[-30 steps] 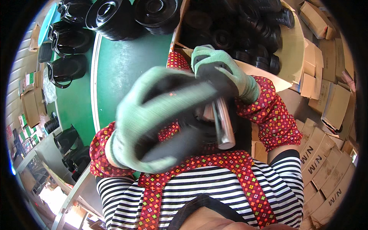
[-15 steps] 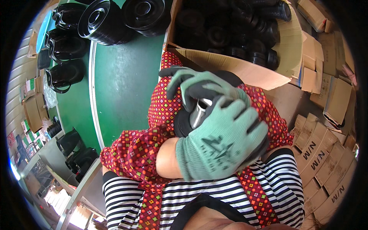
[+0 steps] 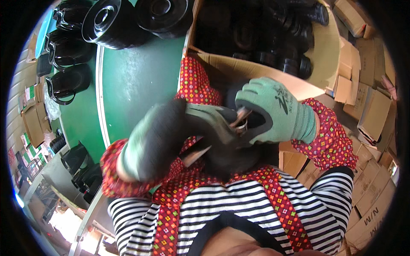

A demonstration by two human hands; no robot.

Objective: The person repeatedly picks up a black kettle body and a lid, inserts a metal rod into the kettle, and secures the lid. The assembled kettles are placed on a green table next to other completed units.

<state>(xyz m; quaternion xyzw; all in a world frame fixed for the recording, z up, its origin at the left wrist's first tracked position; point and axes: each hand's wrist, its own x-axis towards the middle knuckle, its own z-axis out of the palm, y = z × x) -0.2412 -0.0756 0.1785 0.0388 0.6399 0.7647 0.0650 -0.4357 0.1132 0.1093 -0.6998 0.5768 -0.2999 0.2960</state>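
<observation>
Both hands wear green knit gloves with black palms. My right hand (image 3: 273,111) is closed, its curled fingers and thumb gripping a dark black part (image 3: 243,158) in front of my lap. At the part's top, by the right fingertips, shows a small shiny metal ring (image 3: 241,127). My left hand (image 3: 149,141) is to the left of the part, heavily smeared by motion, so its fingers and anything in them cannot be made out. Below it a pale, pointed, blade-like piece (image 3: 197,155) juts out; what holds it is hidden.
A green-topped table (image 3: 136,81) on the left bears stacked black discs (image 3: 102,21) and glossy black jugs (image 3: 68,83). Ahead stands an open cardboard box (image 3: 256,70) full of black parts. Flattened cartons (image 3: 371,192) lie stacked on the right.
My left hand has swung from across the part back to the left, turning as it went. My right hand has moved slightly right, and its fingers now show on the part.
</observation>
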